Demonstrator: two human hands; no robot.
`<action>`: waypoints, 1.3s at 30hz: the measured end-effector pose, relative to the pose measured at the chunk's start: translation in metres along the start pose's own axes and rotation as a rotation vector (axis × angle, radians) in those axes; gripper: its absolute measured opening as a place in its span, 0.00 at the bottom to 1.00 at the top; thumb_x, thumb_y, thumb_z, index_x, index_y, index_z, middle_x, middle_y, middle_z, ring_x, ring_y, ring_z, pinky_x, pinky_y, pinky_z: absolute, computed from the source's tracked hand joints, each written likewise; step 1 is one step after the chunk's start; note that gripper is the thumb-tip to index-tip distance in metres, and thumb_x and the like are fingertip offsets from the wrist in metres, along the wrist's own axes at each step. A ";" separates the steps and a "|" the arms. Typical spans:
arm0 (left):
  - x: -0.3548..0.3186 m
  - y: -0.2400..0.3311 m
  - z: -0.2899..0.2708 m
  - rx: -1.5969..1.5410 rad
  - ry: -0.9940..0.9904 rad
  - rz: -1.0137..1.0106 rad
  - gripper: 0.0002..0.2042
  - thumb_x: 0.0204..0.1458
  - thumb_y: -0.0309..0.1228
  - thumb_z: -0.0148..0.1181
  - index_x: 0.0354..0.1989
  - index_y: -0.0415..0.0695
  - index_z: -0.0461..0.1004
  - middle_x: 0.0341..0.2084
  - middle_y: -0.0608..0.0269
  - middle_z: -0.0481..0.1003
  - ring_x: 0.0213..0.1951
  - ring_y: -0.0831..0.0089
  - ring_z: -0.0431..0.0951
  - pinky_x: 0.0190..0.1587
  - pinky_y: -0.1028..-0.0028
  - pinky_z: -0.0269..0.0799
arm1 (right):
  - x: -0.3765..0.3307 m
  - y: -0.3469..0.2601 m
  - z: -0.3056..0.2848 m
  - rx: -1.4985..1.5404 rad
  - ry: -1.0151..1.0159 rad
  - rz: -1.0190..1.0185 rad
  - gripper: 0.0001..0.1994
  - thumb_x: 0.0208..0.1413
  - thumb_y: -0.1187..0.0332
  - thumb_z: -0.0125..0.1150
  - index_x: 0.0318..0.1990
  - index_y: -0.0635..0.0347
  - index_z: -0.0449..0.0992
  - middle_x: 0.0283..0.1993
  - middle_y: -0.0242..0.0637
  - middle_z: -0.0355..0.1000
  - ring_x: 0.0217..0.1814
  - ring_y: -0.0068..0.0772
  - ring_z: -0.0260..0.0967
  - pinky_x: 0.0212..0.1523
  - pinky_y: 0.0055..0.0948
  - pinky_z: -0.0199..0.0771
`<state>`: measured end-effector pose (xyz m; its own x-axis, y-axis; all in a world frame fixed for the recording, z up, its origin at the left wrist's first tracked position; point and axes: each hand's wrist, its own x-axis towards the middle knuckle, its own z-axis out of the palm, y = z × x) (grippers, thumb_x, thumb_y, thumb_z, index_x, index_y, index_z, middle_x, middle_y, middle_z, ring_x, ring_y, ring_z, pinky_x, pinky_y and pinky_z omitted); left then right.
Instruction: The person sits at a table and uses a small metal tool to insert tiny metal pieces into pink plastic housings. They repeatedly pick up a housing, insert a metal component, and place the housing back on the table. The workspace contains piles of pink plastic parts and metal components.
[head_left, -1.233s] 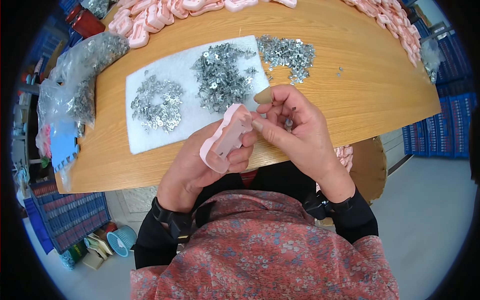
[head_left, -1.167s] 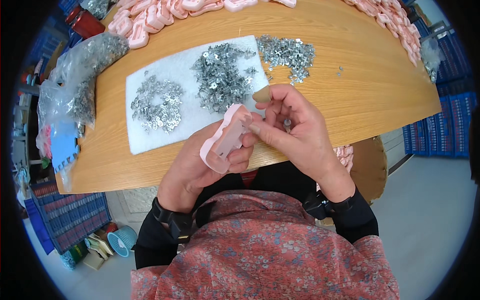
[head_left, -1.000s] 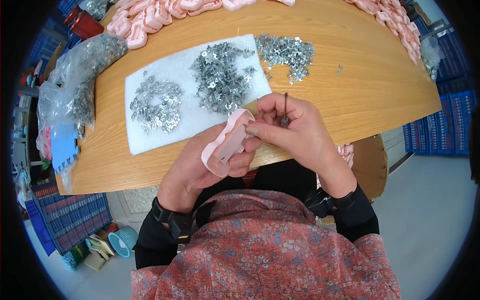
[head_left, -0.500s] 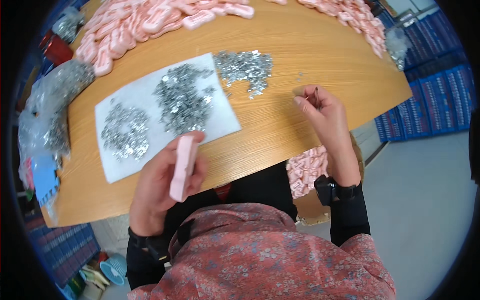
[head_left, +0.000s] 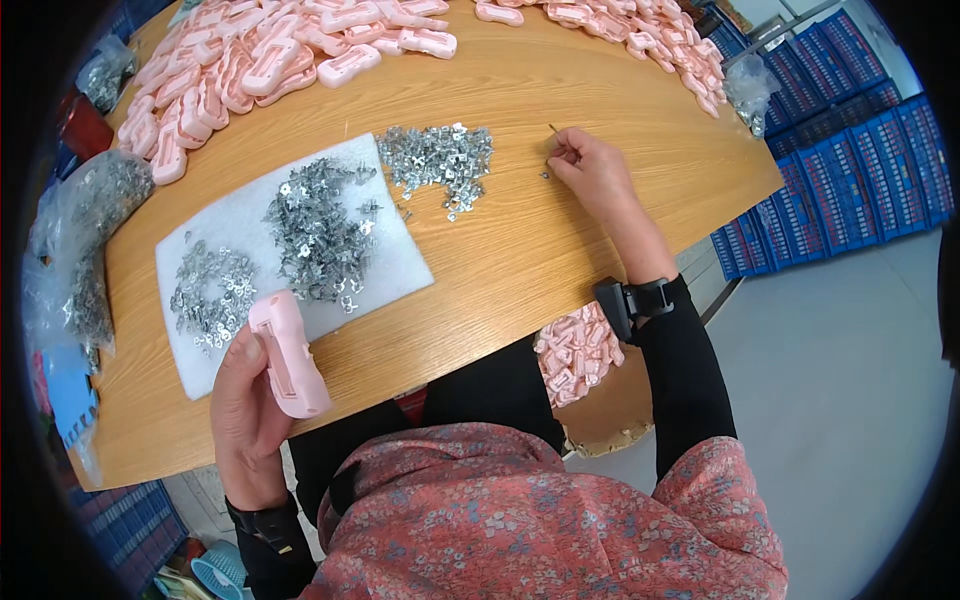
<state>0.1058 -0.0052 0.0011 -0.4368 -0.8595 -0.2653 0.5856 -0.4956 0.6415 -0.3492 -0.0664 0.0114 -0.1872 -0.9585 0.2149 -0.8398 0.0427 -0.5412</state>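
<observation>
Fingers of the right hand (head_left: 590, 170) pinch together on a thin metal pin (head_left: 553, 130) at two o'clock on the bench (head_left: 560, 250), beside the pile of metal clips (head_left: 440, 160). The left hand (head_left: 245, 400), at eight o'clock, is closed around the pink plastic case (head_left: 288, 352). Good practice, I think: keep the case steady with its open side up and the pin firmly pinched.

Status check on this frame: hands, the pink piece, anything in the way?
Left hand grips pink plastic piece at table edge. Right hand pinches thin metal pin on the wooden table. Loose metal clips lie beside it, nothing blocking.
</observation>
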 end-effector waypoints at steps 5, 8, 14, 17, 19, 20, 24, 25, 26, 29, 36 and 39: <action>0.001 -0.001 -0.012 -0.139 -0.041 -0.074 0.23 0.57 0.43 0.62 0.54 0.38 0.71 0.40 0.54 0.78 0.42 0.64 0.80 0.40 0.60 0.82 | -0.001 0.000 -0.002 -0.043 -0.086 -0.014 0.09 0.51 0.75 0.66 0.40 0.63 0.76 0.31 0.38 0.77 0.33 0.31 0.75 0.37 0.30 0.75; 0.001 -0.008 -0.001 -0.234 -0.035 -0.051 0.23 0.59 0.43 0.60 0.54 0.39 0.70 0.40 0.50 0.78 0.41 0.58 0.81 0.41 0.51 0.83 | -0.005 0.002 -0.004 0.063 -0.107 0.024 0.08 0.52 0.75 0.66 0.39 0.62 0.75 0.30 0.32 0.75 0.31 0.25 0.71 0.34 0.26 0.72; 0.008 -0.008 0.041 -0.044 -0.081 -0.246 0.20 0.63 0.41 0.54 0.58 0.43 0.65 0.42 0.49 0.76 0.45 0.59 0.80 0.38 0.49 0.84 | -0.036 -0.039 -0.017 0.798 -0.274 0.260 0.10 0.55 0.74 0.66 0.42 0.55 0.71 0.34 0.26 0.70 0.32 0.15 0.63 0.32 0.19 0.64; 0.018 -0.020 0.068 -0.004 -0.095 -0.224 0.20 0.61 0.35 0.58 0.59 0.42 0.65 0.42 0.52 0.77 0.41 0.64 0.81 0.42 0.59 0.84 | -0.059 -0.084 -0.008 1.047 -0.371 0.258 0.11 0.54 0.75 0.66 0.41 0.53 0.69 0.33 0.26 0.69 0.31 0.17 0.62 0.31 0.19 0.62; 0.028 -0.027 0.085 0.017 -0.078 -0.265 0.19 0.60 0.32 0.60 0.58 0.42 0.65 0.42 0.55 0.77 0.41 0.65 0.82 0.44 0.62 0.83 | -0.073 -0.106 0.003 1.253 -0.449 0.175 0.11 0.55 0.76 0.66 0.41 0.54 0.70 0.34 0.26 0.71 0.33 0.15 0.64 0.33 0.18 0.63; 0.033 -0.030 0.090 0.011 -0.059 -0.302 0.19 0.59 0.31 0.60 0.57 0.43 0.66 0.42 0.56 0.77 0.40 0.66 0.82 0.44 0.64 0.83 | -0.078 -0.112 0.009 1.357 -0.489 0.133 0.11 0.55 0.76 0.66 0.41 0.54 0.70 0.34 0.26 0.71 0.33 0.14 0.65 0.33 0.17 0.63; 0.040 -0.038 0.104 -0.080 -0.133 -0.334 0.16 0.58 0.30 0.62 0.54 0.43 0.70 0.42 0.60 0.77 0.40 0.68 0.82 0.44 0.66 0.83 | -0.094 -0.133 0.028 1.511 -0.499 0.033 0.12 0.55 0.78 0.65 0.42 0.55 0.69 0.36 0.30 0.72 0.38 0.19 0.68 0.42 0.21 0.69; 0.040 -0.035 0.107 -0.108 -0.158 -0.354 0.16 0.57 0.28 0.63 0.52 0.42 0.69 0.38 0.60 0.78 0.39 0.71 0.82 0.43 0.68 0.82 | -0.097 -0.131 0.030 1.540 -0.546 0.051 0.13 0.54 0.79 0.65 0.42 0.55 0.69 0.37 0.31 0.71 0.40 0.21 0.69 0.47 0.24 0.70; 0.039 -0.035 0.105 -0.116 -0.188 -0.362 0.16 0.57 0.27 0.63 0.52 0.42 0.69 0.38 0.60 0.78 0.38 0.72 0.82 0.42 0.68 0.82 | -0.099 -0.132 0.032 1.548 -0.554 0.048 0.13 0.54 0.79 0.65 0.42 0.56 0.69 0.37 0.31 0.71 0.40 0.21 0.69 0.47 0.24 0.70; 0.039 -0.040 0.096 -0.131 -0.241 -0.362 0.15 0.56 0.27 0.64 0.50 0.41 0.70 0.35 0.62 0.77 0.34 0.73 0.81 0.39 0.70 0.82 | -0.101 -0.136 0.036 1.566 -0.572 0.036 0.13 0.54 0.79 0.65 0.42 0.56 0.69 0.38 0.31 0.72 0.41 0.21 0.70 0.47 0.24 0.70; 0.040 -0.042 0.097 -0.034 -0.081 -0.241 0.16 0.52 0.22 0.65 0.48 0.40 0.69 0.32 0.62 0.76 0.30 0.72 0.79 0.33 0.73 0.78 | -0.103 -0.134 0.036 1.364 -0.482 0.117 0.13 0.55 0.78 0.66 0.46 0.58 0.71 0.42 0.28 0.74 0.44 0.16 0.70 0.47 0.20 0.69; 0.040 -0.044 0.097 0.086 -0.032 -0.126 0.17 0.51 0.21 0.65 0.48 0.40 0.68 0.32 0.62 0.76 0.29 0.73 0.79 0.32 0.73 0.77 | -0.105 -0.137 0.032 1.221 -0.457 0.155 0.13 0.56 0.77 0.66 0.46 0.59 0.71 0.41 0.27 0.74 0.43 0.14 0.69 0.46 0.18 0.68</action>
<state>-0.0042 -0.0052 0.0321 -0.5252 -0.7864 -0.3251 0.4650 -0.5852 0.6643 -0.1981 0.0195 0.0373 0.1517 -0.9854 -0.0779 0.2193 0.1104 -0.9694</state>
